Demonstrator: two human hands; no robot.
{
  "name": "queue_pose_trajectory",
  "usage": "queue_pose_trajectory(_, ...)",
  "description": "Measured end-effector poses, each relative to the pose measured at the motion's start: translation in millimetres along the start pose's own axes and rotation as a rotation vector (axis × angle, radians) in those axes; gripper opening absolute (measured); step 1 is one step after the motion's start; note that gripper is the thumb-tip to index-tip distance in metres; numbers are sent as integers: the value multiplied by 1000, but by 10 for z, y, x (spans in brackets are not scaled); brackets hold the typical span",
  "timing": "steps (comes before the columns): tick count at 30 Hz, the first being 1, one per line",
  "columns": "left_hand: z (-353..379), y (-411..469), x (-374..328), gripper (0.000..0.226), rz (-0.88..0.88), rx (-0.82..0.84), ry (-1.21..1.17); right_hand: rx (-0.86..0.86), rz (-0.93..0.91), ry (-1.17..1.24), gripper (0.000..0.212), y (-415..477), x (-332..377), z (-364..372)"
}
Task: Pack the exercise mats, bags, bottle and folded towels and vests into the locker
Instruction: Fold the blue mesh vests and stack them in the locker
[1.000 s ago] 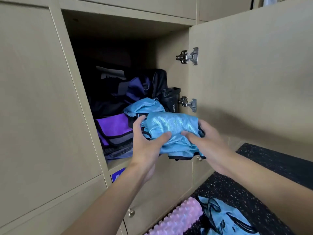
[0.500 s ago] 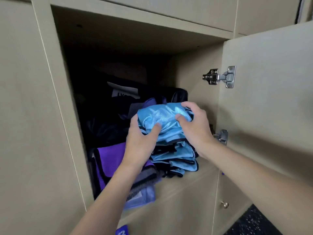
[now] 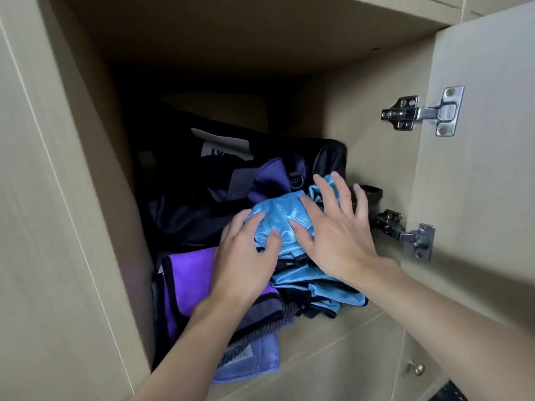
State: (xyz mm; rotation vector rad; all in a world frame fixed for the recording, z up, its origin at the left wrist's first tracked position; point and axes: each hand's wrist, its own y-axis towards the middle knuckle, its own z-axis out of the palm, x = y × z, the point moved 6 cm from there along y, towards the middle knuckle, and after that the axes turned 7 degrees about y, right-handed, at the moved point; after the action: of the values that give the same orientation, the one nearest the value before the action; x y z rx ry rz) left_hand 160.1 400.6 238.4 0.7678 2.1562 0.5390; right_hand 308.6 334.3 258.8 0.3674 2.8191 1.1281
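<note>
Head view: an open beige wood-grain locker (image 3: 347,328) fills the frame, with its door (image 3: 486,140) swung out to the right on two steel hinges (image 3: 422,112).

A shiny sky-blue mesh vest (image 3: 278,215), bunched into a loose bundle, sits on top of a pile of folded blue vests with black trim (image 3: 327,290) near the front edge of the locker shelf, right of centre.

The left hand (image 3: 246,264) grips the bundle's left side. Its fingers (image 3: 240,218) are curled over the fabric and the thumb is pressed into the front of it.

The right hand (image 3: 338,235) lies flat on the bundle's right side, palm down. Its fingers (image 3: 324,186) are straight and spread wide, pressing on the cloth without curling round it.

A dark bottle cap (image 3: 372,192) shows just behind the right fingertips, close to the right wall.

A bright purple folded towel with dark edging (image 3: 188,279) lies at the front left corner of the shelf, on grey folded cloth (image 3: 260,311). Under these, a pale lavender towel with a sewn label (image 3: 254,360) hangs slightly over the front edge.

A purple bag with a grey strap and metal ring (image 3: 272,175) sits behind the piles. A black bag with a white label (image 3: 188,215) fills the dim back left.

A small brass knob (image 3: 417,367) sits on the cupboard door below.
</note>
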Motion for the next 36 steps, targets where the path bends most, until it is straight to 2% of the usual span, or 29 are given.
queue_pose_trajectory(5,53,-18,92,53,-9,50,27,94,-6,315,56,-85,66,196)
queue_pose_trajectory(8,96,-53,88,58,-1,110,189,150,137,442,59,-156,-4,371)
queue_pose_trajectory(11,115,-53,85,59,5,124,228,175,218,550,60,-153,-48,400)
queue_pose_trajectory(16,129,-7,120,58,-24,134,218,125,2,551,54,-217,69,327)
queue_pose_trajectory(23,155,23,103,60,-43,185,256,283,117,575,55,-80,38,393)
queue_pose_trajectory(33,-116,-98,-51,63,-41,189,81,182,166,493,59,-308,67,-89)
queue_pose_trajectory(36,-225,-229,-191,61,20,144,96,149,180,476,60,-463,73,-282)
